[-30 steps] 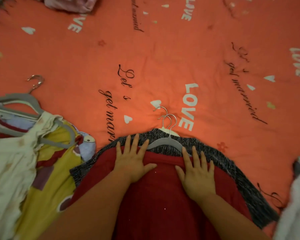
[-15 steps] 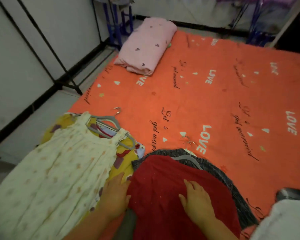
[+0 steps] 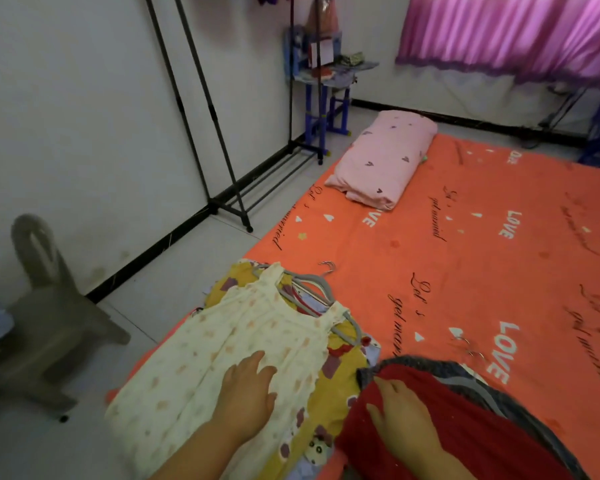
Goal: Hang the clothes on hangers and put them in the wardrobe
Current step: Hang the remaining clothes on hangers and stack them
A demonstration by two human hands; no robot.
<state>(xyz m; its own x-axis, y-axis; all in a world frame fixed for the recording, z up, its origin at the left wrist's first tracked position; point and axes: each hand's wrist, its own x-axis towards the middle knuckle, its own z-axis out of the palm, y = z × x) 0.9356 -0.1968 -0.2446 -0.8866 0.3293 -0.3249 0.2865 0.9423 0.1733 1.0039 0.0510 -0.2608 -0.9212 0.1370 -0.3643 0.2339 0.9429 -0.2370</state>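
A cream printed dress [image 3: 222,355] on a grey hanger [image 3: 312,292] lies on top of a yellow patterned garment [image 3: 340,368] at the mattress's near left corner. My left hand [image 3: 246,396] lies flat on the cream dress, fingers straight. To its right a red garment [image 3: 465,427] lies over a dark grey knit one [image 3: 465,367], with metal hanger hooks [image 3: 468,348] poking out beyond them. My right hand [image 3: 402,417] rests open on the red garment near its left edge.
An orange printed sheet [image 3: 482,244] covers the mattress, with a pink pillow [image 3: 385,157] at its far end. A black clothes rack [image 3: 222,140] stands by the white wall on the left. A grey plastic chair [image 3: 49,306] stands at the left on the tiled floor. Pink curtains [image 3: 516,32] hang at the back.
My view has lifted from the bed to the room. My left hand has moved from the red garment to the cream dress; my right hand has slid toward the red garment's left edge.
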